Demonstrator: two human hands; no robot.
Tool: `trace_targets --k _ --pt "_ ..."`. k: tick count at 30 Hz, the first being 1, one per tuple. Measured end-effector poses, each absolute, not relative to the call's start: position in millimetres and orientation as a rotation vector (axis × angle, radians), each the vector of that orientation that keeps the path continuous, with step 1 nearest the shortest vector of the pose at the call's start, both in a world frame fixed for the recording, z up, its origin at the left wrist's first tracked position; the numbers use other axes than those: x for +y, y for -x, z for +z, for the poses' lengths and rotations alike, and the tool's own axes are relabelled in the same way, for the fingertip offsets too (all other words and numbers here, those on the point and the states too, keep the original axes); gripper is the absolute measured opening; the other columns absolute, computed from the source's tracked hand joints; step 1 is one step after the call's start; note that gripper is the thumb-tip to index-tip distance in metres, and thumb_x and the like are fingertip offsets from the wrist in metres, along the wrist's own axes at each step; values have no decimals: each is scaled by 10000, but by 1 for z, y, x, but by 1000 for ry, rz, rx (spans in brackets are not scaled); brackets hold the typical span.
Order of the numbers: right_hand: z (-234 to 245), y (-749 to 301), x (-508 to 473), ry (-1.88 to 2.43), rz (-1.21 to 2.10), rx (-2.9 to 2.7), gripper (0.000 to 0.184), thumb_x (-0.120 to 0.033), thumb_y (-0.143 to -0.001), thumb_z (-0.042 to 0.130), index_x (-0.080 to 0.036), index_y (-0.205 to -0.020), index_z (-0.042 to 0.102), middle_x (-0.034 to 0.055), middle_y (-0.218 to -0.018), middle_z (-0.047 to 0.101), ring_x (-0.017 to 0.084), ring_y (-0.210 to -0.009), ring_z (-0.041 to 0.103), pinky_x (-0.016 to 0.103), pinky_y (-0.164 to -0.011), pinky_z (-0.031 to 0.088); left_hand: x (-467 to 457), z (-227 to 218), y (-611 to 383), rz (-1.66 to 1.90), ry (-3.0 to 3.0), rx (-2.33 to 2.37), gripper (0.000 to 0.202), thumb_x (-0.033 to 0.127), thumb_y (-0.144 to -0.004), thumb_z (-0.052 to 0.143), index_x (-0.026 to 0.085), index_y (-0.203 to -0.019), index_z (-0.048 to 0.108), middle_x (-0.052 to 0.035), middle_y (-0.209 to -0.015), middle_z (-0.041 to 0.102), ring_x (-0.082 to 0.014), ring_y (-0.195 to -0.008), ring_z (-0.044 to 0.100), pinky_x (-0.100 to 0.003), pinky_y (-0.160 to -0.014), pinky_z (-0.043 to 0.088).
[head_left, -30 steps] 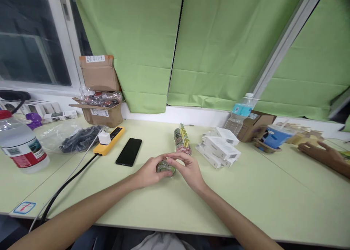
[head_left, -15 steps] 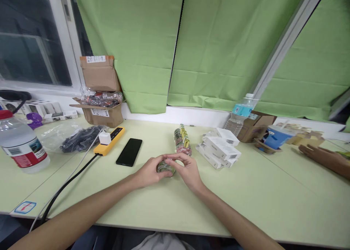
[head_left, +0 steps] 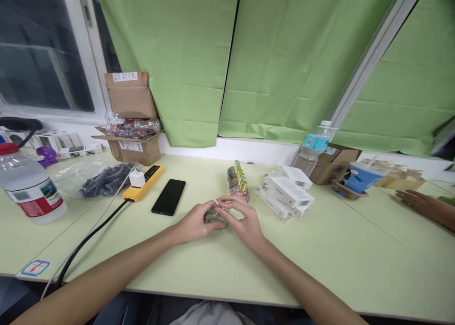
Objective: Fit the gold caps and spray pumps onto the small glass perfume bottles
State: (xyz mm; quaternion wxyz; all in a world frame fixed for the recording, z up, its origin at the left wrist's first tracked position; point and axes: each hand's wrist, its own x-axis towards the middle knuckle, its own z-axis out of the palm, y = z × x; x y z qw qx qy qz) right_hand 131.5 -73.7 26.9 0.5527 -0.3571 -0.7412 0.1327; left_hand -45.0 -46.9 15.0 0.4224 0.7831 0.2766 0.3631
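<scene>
My left hand [head_left: 194, 223] and my right hand [head_left: 243, 220] meet at the middle of the pale green table [head_left: 337, 263], both closed around one small clear glass bottle [head_left: 214, 217] with greenish contents. The left hand cups it from the left, and the right hand's fingertips pinch it from above and the right. Just behind the hands stands a row of several similar small bottles with gold caps [head_left: 237, 182]. A pile of small white boxes [head_left: 287, 194] lies to the right of that row.
A black phone [head_left: 168, 197] and a yellow power strip [head_left: 142, 182] with its black cable lie left of the hands. Far left stands a large water bottle [head_left: 30, 187], behind it a bag of dark parts [head_left: 103, 180] and a cardboard box [head_left: 130, 121]. Another person's hand [head_left: 424, 206] rests at the right.
My hands have stayed on the small bottle with only slight finger shifts. The other person's hand at the right has drawn back a little toward the right edge.
</scene>
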Motion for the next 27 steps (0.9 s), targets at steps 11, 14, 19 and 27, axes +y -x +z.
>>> trace_targets --k 11,14,19,27 --pt "31 -135 -74 852 180 -1840 105 -244 -888 622 -241 -878 726 53 -959 631 196 -902 615 384 -869 457 -46 15 46 873 -2049 780 379 420 -778 691 173 -1048 594 6 -808 591 -128 -689 489 -240 -613 382" --pt "33 -135 -74 867 184 -1834 112 -261 -891 620 -240 -865 727 50 -937 624 195 -892 610 382 -864 452 -45 13 46 880 -2035 760 405 421 -777 691 170 -1078 588 -15 -866 618 -150 -750 527 -256 -661 412" --pt "33 -135 -75 860 158 -1854 134 -245 -903 594 -232 -878 724 57 -932 608 196 -889 599 381 -859 448 -45 13 46 872 -2011 729 390 392 -784 688 175 -1092 583 -24 -918 636 -167 -807 553 -269 -702 429" --pt "41 -141 -80 883 168 -1816 249 -259 -949 492 -231 -1124 667 85 -1056 611 215 -997 581 360 -856 465 -46 17 46 861 -2009 780 316 413 -765 695 174 -924 563 14 -783 575 -133 -718 504 -236 -631 367"
